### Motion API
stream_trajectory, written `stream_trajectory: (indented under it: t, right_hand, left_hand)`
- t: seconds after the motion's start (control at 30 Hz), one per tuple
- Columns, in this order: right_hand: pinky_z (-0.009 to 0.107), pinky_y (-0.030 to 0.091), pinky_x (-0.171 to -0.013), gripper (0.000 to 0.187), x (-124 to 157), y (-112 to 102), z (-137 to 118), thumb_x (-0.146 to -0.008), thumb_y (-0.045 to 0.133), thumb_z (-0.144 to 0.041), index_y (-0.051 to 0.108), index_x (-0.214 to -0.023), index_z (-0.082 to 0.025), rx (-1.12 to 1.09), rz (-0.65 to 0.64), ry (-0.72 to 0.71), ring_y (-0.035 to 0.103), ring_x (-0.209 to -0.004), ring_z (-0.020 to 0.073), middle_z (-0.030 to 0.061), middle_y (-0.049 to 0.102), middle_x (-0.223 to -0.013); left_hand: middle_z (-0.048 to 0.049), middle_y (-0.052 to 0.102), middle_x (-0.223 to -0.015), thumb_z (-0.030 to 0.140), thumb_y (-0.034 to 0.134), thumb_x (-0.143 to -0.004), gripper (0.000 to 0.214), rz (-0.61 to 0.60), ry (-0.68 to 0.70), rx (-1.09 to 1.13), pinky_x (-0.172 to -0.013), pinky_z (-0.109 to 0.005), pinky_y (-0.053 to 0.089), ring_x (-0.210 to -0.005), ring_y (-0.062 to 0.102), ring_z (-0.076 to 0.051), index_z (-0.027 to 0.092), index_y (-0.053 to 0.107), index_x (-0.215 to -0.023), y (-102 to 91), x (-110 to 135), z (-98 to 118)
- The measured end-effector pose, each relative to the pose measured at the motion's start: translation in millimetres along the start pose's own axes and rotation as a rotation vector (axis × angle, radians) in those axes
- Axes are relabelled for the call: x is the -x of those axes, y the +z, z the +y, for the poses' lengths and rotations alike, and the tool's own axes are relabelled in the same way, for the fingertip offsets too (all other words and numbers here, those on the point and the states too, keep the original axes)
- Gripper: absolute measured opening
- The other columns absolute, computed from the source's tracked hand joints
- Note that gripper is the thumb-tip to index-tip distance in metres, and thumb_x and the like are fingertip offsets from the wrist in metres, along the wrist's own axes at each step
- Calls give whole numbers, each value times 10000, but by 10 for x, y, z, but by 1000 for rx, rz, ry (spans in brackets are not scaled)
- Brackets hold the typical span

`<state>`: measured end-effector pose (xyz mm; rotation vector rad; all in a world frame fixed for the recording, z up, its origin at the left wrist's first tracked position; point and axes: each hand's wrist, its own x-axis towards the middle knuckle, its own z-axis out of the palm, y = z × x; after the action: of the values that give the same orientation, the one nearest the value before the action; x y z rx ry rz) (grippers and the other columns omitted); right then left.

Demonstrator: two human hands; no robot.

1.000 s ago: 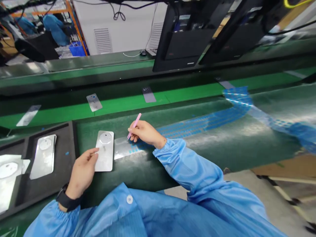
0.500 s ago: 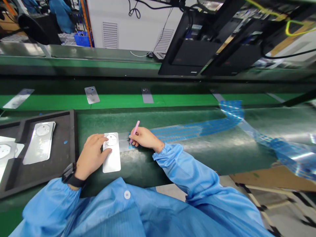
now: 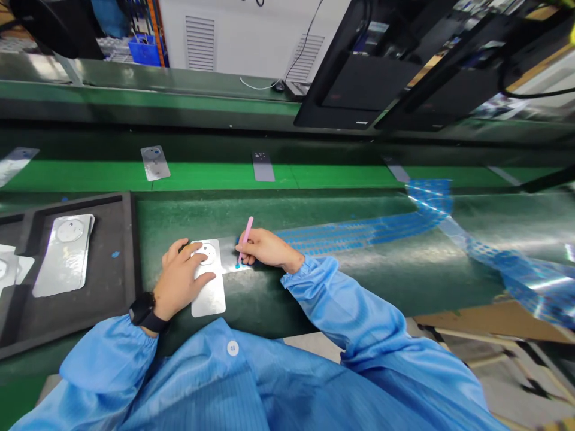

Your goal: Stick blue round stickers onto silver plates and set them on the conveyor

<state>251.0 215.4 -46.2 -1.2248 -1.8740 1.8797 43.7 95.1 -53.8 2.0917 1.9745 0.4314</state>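
Observation:
Under my left hand [image 3: 183, 280] lies a silvery phone back panel [image 3: 209, 297] with a round camera area at its top. The fingers of that hand are spread, their tips on the panel around the camera area. My right hand [image 3: 265, 248] pinches pink tweezers [image 3: 247, 234], held upright. Their tip is at a small blue dot [image 3: 238, 266] on the end of a clear film strip with rows of blue stickers [image 3: 336, 236]. Whether the tips grip the dot I cannot make out. The strip's left end lies right beside the panel.
A dark tray [image 3: 114, 287] with stacked panels [image 3: 63, 260] stands to the left. Behind the work surface, more panels [image 3: 155, 163] lie on a green conveyor belt [image 3: 206, 176]. Black monitors [image 3: 359, 84] hang at the back right. The film strip trails off to the right.
My left hand and the panel have shifted slightly right, and the fingers reach further over the camera area. The tweezers' tip shows at the blue dot. Panels on the belt have moved left.

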Motion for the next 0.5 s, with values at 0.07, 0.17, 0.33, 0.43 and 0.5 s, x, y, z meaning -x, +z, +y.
stream_trajectory:
  t: [0.07,0.17,0.33,0.43,0.5]
  right_hand:
    - [158,495,-468,188,2,-13,-7,-840,622,-148,583,-657,-126,-93,-17,19,597,-456,77,9,656,-558]
    - [150,478,-445,232,5,22,-78,-854,621,-184,567,-637,-124,-152,-10,-2,582,-436,73,7,638,-531]
    - [144,460,-410,220,-68,234,-302,-893,564,-143,572,-674,-125,-17,32,-32,594,-450,82,-1,628,-542]
    - [147,465,-405,219,-176,330,-375,-898,556,-136,573,-680,-128,71,24,-31,599,-459,87,-1,628,-554]
    - [147,463,-404,233,-246,353,-373,-899,553,-139,577,-667,-127,116,-2,-30,596,-453,86,0,626,-556]
  left_hand:
    - [-74,662,-1225,358,661,-783,233,13,28,11,-1024,-545,362,-1302,394,-368,224,694,-971,21,14,2]
    - [-74,678,-1195,365,687,-761,291,9,48,30,-1043,-556,348,-1314,391,-375,213,682,-1009,33,27,8]
    - [-73,649,-1260,382,720,-725,368,-19,41,31,-1040,-575,343,-1328,387,-391,221,661,-1051,8,24,26]
    - [-69,649,-1267,378,747,-708,382,-39,52,50,-1026,-562,359,-1298,435,-378,220,645,-1040,-7,23,33]
    - [-70,648,-1269,368,774,-687,371,-35,54,63,-1015,-548,371,-1276,463,-370,214,633,-994,-11,27,38]
